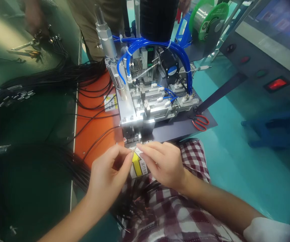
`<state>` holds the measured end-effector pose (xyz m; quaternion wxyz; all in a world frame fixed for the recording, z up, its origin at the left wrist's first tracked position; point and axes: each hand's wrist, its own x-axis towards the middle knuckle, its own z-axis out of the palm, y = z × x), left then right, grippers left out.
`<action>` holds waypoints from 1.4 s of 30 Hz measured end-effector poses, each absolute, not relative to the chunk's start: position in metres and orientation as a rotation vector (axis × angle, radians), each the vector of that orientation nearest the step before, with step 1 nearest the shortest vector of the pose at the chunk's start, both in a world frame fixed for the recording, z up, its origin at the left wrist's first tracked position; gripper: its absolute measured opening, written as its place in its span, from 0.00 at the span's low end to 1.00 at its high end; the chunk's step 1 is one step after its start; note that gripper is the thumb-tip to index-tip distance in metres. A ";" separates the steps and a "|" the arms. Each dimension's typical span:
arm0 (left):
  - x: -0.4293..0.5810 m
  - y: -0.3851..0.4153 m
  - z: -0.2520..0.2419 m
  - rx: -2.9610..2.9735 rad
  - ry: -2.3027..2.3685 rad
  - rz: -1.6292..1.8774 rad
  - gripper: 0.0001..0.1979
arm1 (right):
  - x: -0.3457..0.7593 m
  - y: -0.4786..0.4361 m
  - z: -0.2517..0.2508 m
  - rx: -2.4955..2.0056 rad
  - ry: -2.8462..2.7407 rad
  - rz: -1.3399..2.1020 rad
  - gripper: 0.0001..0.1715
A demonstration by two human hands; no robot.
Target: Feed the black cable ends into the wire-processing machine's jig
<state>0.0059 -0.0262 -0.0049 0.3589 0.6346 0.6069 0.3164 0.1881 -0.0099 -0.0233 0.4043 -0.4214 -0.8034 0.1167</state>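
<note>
My left hand (111, 171) is closed in a pinch, thumb against fingertips, at the front of a metal machine (150, 107). Facing it, my right hand (163, 163) also pinches with thumb and fingers. A thin wire (134, 150) shows between the two sets of fingertips; its ends are mostly hidden. Just below the fingertips is a white label with a yellow arrow (138, 164). Under my hands, a bundle of black cables with fine bare ends (135, 206) lies across my checked lap (180, 215).
Black cables (59, 72) run over the orange plate (94, 137) and the dark green table (34, 127) at left. Red-handled pliers (200, 122) lie on the machine base. A solder wire spool (206, 20) and a control box (266, 57) stand right. Another person's hand (35, 20) is upper left.
</note>
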 end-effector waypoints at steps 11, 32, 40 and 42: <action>0.008 -0.025 -0.006 1.576 1.548 0.805 0.09 | 0.197 -0.009 -0.033 -1.021 -2.093 0.208 0.12; 0.007 -0.018 -0.003 1.272 1.285 0.761 0.15 | 0.185 0.019 -0.003 -0.936 -0.656 2.363 0.16; 0.003 -0.020 -0.005 1.316 1.413 0.838 0.13 | 0.175 -0.001 -0.009 -1.071 -0.926 1.881 0.11; 0.003 -0.020 -0.003 1.356 1.430 0.827 0.12 | 0.178 -0.002 -0.008 -1.159 -1.141 1.650 0.07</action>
